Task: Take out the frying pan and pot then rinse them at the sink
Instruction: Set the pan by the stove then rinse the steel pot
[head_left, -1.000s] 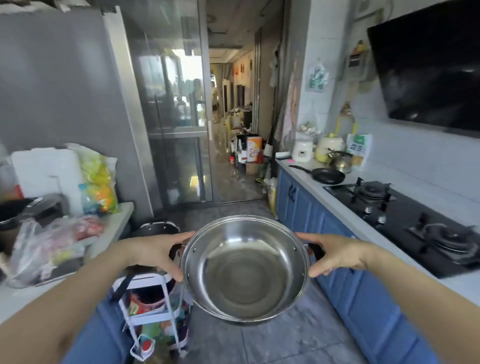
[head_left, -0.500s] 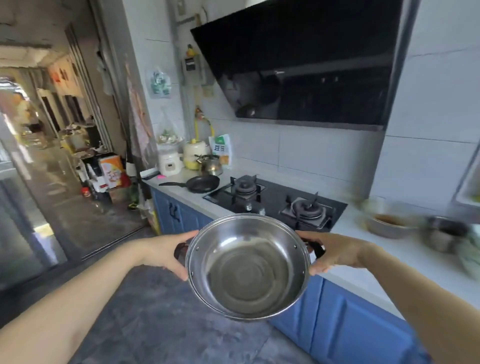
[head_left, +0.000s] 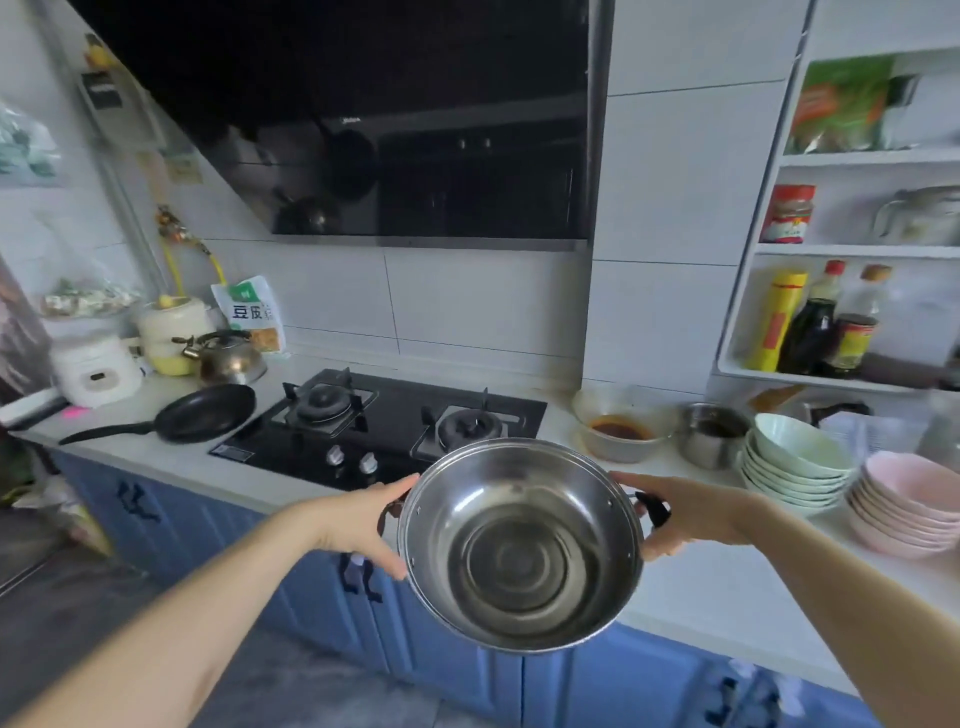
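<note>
I hold a shiny steel pot in front of me, tilted so its empty inside faces me. My left hand grips its left black handle and my right hand grips the right one. The pot hangs over the front edge of the white counter, just right of the gas hob. A black frying pan lies on the counter left of the hob, handle pointing left. No sink is in view.
Right of the hob stand a bowl with brown sauce, a small steel pot, stacked green bowls and pink bowls. A kettle and rice cookers sit at the far left. Blue cabinets run below; a black hood hangs above.
The view has swung right from the corridor to the hob and the counter's right part. The pot stays held in both hands and now hangs nearer the counter.
</note>
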